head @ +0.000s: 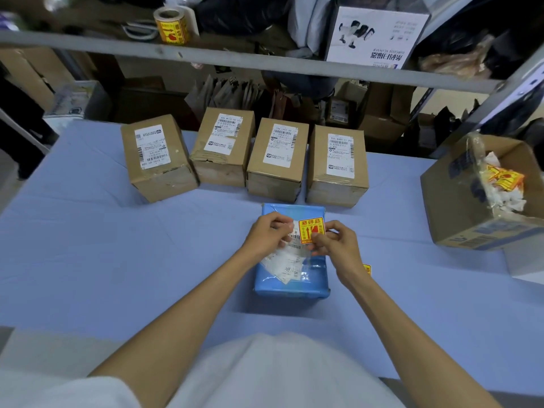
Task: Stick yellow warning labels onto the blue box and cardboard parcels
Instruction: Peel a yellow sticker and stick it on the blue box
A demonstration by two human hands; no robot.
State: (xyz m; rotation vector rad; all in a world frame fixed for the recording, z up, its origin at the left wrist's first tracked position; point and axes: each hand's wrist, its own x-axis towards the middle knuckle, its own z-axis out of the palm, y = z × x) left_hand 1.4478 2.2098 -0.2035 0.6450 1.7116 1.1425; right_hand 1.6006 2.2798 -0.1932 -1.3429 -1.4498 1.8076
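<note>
Pinching yellow square warning label (311, 230) between left hand (269, 232) and right hand (335, 245), directly above blue wrapped box (291, 285) lying lengthwise away.

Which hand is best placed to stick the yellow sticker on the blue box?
Probably the right hand: its fingers pinch the yellow sticker just above the blue box. The left hand seems to hold only the white backing beside it.

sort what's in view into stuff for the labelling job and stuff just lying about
Job: square yellow warning label; blue plastic-wrapped box; four brown cardboard parcels; roll of yellow labels.
Lying about: open cardboard carton of label scraps; white printed box.
</note>
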